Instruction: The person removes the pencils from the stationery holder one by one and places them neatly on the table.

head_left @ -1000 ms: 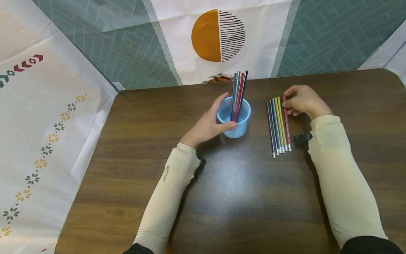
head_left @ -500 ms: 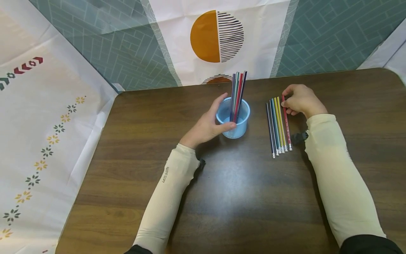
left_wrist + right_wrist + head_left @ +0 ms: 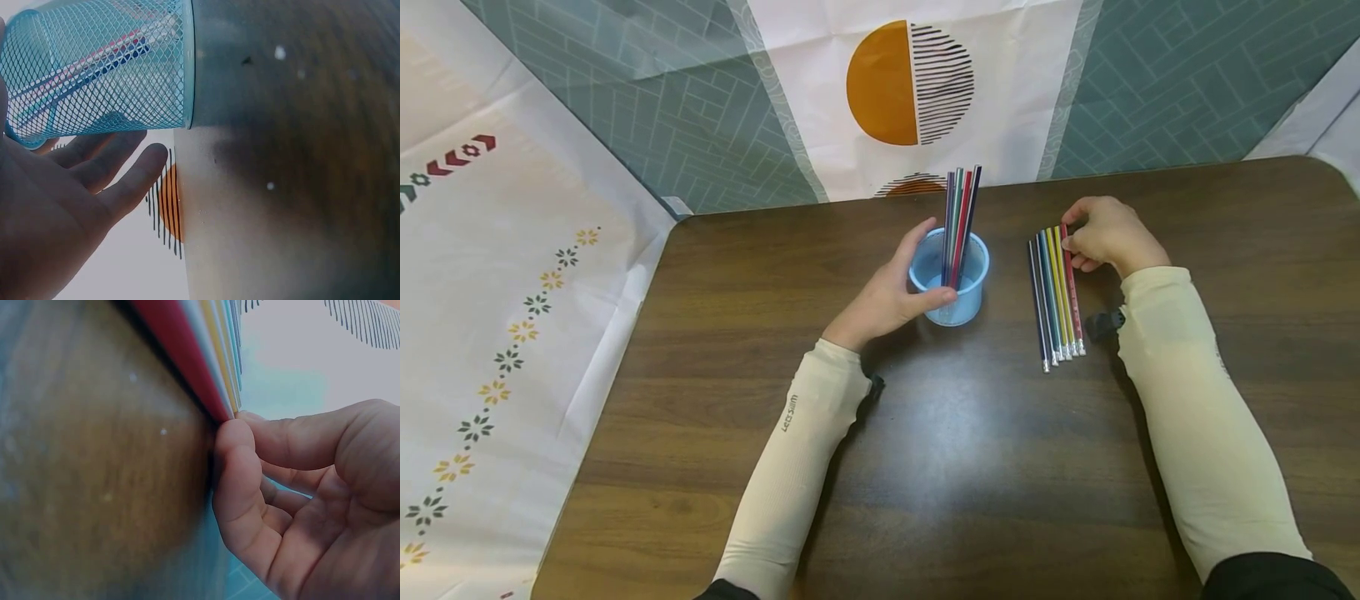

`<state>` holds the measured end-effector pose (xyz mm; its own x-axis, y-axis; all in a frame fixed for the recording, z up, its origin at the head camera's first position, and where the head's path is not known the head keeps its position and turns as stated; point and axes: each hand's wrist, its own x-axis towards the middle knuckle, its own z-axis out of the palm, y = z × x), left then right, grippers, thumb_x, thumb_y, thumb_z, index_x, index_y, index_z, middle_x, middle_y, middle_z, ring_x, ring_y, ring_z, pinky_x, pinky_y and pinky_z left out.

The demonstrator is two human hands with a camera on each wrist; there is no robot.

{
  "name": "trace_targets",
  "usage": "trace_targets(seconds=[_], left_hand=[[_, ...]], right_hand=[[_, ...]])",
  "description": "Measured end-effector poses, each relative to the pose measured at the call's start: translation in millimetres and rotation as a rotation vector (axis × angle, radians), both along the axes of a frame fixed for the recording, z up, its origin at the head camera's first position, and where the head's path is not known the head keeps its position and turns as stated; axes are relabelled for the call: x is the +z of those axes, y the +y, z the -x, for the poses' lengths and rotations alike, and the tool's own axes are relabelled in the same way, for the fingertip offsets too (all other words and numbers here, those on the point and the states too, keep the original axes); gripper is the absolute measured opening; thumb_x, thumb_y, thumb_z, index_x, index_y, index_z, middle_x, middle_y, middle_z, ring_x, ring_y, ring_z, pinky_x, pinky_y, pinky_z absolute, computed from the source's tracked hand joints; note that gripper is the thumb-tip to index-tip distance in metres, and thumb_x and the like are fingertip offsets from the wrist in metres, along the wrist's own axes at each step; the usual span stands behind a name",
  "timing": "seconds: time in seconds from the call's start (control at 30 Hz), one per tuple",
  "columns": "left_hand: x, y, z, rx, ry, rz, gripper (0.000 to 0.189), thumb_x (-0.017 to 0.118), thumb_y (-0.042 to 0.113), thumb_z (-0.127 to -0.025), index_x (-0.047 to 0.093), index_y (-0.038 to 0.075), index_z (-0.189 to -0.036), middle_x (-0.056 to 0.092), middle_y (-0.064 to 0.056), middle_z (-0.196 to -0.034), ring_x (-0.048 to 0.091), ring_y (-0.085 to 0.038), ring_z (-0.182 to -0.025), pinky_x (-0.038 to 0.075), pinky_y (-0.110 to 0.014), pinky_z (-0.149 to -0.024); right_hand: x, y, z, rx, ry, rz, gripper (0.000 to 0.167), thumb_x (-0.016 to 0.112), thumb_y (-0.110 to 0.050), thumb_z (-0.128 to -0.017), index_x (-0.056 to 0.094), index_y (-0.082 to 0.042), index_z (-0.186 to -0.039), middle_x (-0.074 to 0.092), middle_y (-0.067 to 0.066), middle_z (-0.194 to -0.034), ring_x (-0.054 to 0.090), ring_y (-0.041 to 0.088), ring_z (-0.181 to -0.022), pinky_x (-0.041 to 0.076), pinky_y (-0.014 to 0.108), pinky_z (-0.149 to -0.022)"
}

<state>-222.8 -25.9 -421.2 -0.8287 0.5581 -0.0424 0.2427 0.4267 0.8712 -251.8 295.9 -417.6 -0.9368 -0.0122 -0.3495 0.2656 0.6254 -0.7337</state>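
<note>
A blue mesh pencil cup (image 3: pixel 957 310) stands upright on the table, with several pencils (image 3: pixel 958 217) leaning inside it. My left hand (image 3: pixel 883 296) holds the cup from its left side, thumb across the front near the rim and fingers behind. In the left wrist view, those fingers (image 3: pixel 125 169) extend beside the mesh wall. To the right, several pencils (image 3: pixel 1051 292) lie side by side in a row, eraser ends towards me: dark, blue and yellow. My right hand (image 3: pixel 1112 237) pinches the far end of a red pencil (image 3: pixel 1072 300) at the row's right edge, right against the yellow one.
The brown wooden table (image 3: pixel 925 467) has its far edge just beyond the cup and pencils. Behind it hangs a patterned cloth (image 3: pixel 1037 83), and a white flowered cloth (image 3: pixel 550 375) covers the left side.
My right hand has shifted slightly left with the red pencil, closing its gap to the yellow pencil. The left hand and cup have stayed in place.
</note>
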Motion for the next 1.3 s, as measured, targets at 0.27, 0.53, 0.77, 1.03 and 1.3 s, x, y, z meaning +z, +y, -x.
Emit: trace_targets(seconds=[0.27, 0.53, 0.77, 1.03, 1.3], left_hand=[[0.0, -0.3, 0.4, -0.004, 0.002, 0.001, 0.097, 0.076, 0.046, -0.088, 0.013, 0.035, -0.161, 0.034, -0.005, -0.156, 0.044, -0.025, -0.13, 0.045, -0.048, -0.101], [-0.1, -0.2, 1.1, -0.007, -0.006, -0.006, 0.096, 0.076, 0.045, -0.089, 0.013, 0.036, -0.16, 0.034, -0.005, -0.156, 0.044, -0.024, -0.129, 0.047, -0.046, -0.099], [-0.4, -0.2, 1.4, -0.008, -0.005, 0.003, 0.096, 0.076, 0.045, -0.089, 0.013, 0.036, -0.16, 0.033, -0.006, -0.156, 0.044, -0.024, -0.13, 0.047, -0.047, -0.1], [-0.5, 0.1, 1.8, -0.005, -0.005, 0.009, 0.097, 0.076, 0.047, -0.088, 0.013, 0.036, -0.16, 0.033, -0.005, -0.156, 0.043, -0.025, -0.131, 0.046, -0.048, -0.1], [-0.5, -0.5, 1.4, -0.004, 0.018, 0.018, 0.097, 0.076, 0.047, -0.088, 0.013, 0.035, -0.161, 0.035, -0.005, -0.155, 0.045, -0.025, -0.13, 0.045, -0.048, -0.101]], right_hand=[[-1.5, 0, 1.8, -0.003, -0.006, -0.005, 0.04, 0.057, 0.006, -0.095, 0.046, 0.01, -0.133, 0.06, 0.018, -0.081, 0.062, 0.017, -0.056, 0.056, 0.029, -0.054], [-1.2, 0, 0.8, -0.011, -0.006, -0.007, 0.041, 0.058, 0.006, -0.095, 0.045, 0.01, -0.134, 0.06, 0.02, -0.084, 0.061, 0.019, -0.056, 0.056, 0.029, -0.054], [-0.1, -1, 1.4, -0.004, 0.002, 0.008, 0.041, 0.058, 0.006, -0.094, 0.046, 0.011, -0.133, 0.062, 0.018, -0.081, 0.062, 0.018, -0.056, 0.056, 0.029, -0.054], [5.7, 1, 0.2, -0.015, 0.046, 0.007, 0.042, 0.058, 0.002, -0.096, 0.046, 0.008, -0.137, 0.063, 0.018, -0.086, 0.063, 0.02, -0.06, 0.056, 0.029, -0.055], [26.0, -24, -9.1, 0.02, 0.22, 0.124, 0.036, 0.055, -0.018, -0.104, 0.055, 0.003, -0.133, 0.061, 0.012, -0.087, 0.061, 0.016, -0.064, 0.054, 0.026, -0.057]])
